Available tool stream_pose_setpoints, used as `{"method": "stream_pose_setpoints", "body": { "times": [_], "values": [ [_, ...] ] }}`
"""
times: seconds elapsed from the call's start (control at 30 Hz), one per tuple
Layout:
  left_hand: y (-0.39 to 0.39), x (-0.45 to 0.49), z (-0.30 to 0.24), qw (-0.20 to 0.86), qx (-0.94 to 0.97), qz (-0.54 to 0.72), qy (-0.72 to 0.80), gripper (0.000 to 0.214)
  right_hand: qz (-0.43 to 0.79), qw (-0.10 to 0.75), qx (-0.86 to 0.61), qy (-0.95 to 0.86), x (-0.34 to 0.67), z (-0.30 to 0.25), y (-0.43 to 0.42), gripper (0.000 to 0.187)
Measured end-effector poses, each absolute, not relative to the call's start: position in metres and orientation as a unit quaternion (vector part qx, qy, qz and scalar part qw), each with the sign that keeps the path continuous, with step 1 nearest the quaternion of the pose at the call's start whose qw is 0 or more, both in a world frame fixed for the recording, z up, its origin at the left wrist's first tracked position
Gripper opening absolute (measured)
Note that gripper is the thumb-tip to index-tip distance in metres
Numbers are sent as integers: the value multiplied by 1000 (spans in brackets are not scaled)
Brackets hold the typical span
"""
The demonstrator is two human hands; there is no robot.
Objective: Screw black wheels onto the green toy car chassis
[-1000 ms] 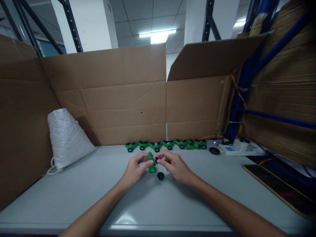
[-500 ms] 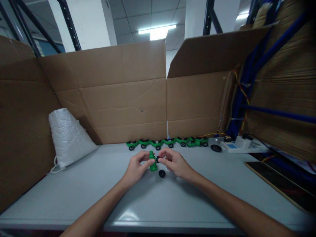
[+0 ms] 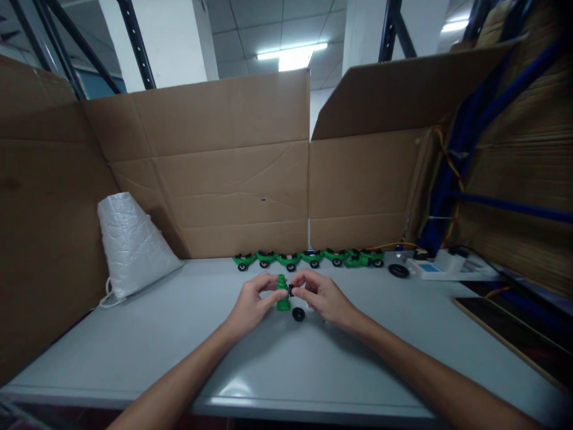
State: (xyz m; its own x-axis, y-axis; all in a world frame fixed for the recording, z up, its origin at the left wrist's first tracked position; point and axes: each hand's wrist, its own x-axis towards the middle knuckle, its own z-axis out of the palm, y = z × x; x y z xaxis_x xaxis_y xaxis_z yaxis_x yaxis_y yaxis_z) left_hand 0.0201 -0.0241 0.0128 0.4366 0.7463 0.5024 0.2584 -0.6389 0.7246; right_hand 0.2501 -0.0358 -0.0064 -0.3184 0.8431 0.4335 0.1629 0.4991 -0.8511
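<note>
My left hand pinches a small green toy car body, held upright just above the grey table. My right hand is closed in a pinch on a small black wheel pressed against the side of the green body. A loose black wheel lies on the table just below my hands. A row of several finished green toy cars with black wheels stands along the cardboard wall behind.
Cardboard walls enclose the back and left. A white woven bag leans at the left. At right are another black wheel, a white power strip with cables, and a dark framed board.
My hands stay together on the green body and wheel. The camera view has shifted slightly, so everything sits a little further right in the picture.
</note>
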Motion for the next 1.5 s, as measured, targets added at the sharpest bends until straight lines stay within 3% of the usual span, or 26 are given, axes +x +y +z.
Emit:
{"method": "stream_pose_setpoints", "body": {
  "times": [0.47, 1.23, 1.5],
  "values": [
    [-22, 20, 8, 270, 804, 421, 323, 30, 399, 463, -350, -710, 251, -10, -34, 25],
    [-23, 27, 3, 350, 774, 413, 328, 36, 436, 462, -343, -693, 252, -9, -35, 28],
    [-25, 27, 5, 345, 797, 387, 309, 39, 378, 472, -334, -723, 245, -20, -35, 29]
  ]
}}
